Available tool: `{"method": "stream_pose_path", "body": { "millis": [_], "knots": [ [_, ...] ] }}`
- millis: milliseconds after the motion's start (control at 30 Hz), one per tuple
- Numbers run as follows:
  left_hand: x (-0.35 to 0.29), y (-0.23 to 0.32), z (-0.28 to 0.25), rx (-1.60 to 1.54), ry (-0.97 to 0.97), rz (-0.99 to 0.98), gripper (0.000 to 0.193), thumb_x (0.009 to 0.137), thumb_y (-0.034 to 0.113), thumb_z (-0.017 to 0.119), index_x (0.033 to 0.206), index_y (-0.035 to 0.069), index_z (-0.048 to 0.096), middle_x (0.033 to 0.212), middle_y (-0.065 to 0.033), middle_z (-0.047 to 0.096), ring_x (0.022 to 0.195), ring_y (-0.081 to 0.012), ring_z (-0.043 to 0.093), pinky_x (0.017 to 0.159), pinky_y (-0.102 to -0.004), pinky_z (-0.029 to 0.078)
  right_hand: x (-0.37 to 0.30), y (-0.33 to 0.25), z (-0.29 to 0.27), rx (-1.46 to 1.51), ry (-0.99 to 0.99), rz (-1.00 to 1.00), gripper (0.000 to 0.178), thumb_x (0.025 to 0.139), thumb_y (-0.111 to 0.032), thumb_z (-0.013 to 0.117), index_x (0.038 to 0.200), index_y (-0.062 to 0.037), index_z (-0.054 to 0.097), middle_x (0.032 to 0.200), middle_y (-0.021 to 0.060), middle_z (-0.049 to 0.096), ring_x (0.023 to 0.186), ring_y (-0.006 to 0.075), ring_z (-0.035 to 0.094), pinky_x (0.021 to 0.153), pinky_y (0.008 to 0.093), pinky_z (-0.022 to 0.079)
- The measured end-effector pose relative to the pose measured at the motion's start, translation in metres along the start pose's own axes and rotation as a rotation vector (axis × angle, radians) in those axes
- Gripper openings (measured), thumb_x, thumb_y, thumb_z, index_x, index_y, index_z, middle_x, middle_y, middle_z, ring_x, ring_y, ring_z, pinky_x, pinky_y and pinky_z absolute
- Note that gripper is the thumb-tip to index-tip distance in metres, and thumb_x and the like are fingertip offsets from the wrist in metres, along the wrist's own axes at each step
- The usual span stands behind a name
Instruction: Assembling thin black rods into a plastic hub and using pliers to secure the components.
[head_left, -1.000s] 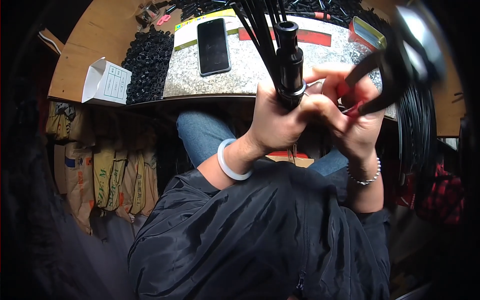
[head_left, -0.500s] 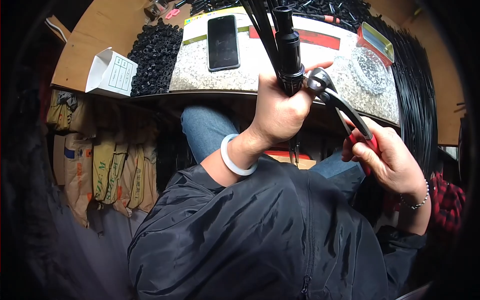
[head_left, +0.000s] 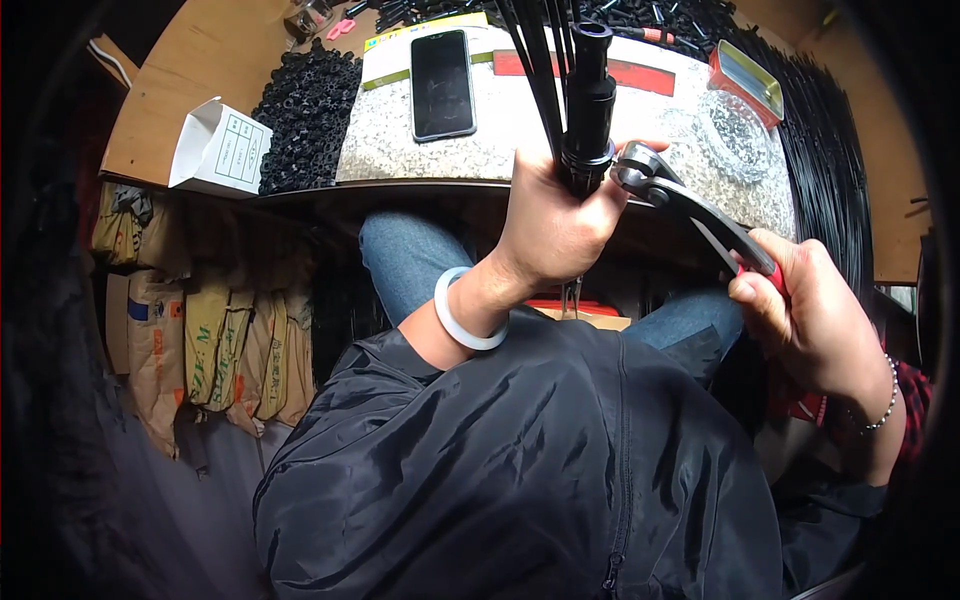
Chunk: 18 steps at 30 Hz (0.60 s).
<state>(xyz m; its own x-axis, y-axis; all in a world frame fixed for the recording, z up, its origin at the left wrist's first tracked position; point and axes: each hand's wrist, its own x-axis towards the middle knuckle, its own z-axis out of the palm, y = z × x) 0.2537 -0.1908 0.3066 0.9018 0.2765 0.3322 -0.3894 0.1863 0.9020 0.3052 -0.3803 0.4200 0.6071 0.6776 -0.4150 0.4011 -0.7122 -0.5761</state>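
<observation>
You wear this wide fisheye camera on your head, the left of a side-by-side pair; it looks steeply down over your black jacket (head_left: 500, 450), close above your left hand (head_left: 562, 228) and right hand (head_left: 815, 310), and faces forward to the wooden table (head_left: 200, 75), whose edges look curved

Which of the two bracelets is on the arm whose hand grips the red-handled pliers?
The beaded silver bracelet by the right hand, which grips the pliers; the smooth white bangle is by the left hand.
</observation>
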Motion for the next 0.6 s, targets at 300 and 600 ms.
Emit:
{"method": "stream_pose_path", "body": {
  "millis": [300,600],
  "knots": [
    [0.002,0.0,-0.007,-0.022,-0.076,-0.01,0.021,0.083,-0.005,0.043,0.093,-0.01,0.06,0.055,-0.0044,0.055,0.038,-0.0009,0.042,0.036,-0.0162,0.032,0.015,0.021,0.015,0.022,0.126,-0.204,0.028,0.089,-0.02,0.059,0.077,0.0028,0.049,0.055,0.0089,0.041,0.05,0.0155,0.035,0.049,0.0296,0.035],
    [0.002,0.002,-0.005,-0.1,-0.019,-0.085,0.024,0.083,-0.005,0.049,0.099,-0.003,0.067,0.064,0.0046,0.055,0.059,-0.0006,0.046,0.05,-0.0186,0.035,0.016,0.022,0.026,0.343,-0.02,-0.225,0.025,0.094,-0.021,0.051,0.097,0.0031,0.055,0.059,0.0045,0.051,0.054,0.0107,0.046,0.053,0.026,0.042]
  ]
}}
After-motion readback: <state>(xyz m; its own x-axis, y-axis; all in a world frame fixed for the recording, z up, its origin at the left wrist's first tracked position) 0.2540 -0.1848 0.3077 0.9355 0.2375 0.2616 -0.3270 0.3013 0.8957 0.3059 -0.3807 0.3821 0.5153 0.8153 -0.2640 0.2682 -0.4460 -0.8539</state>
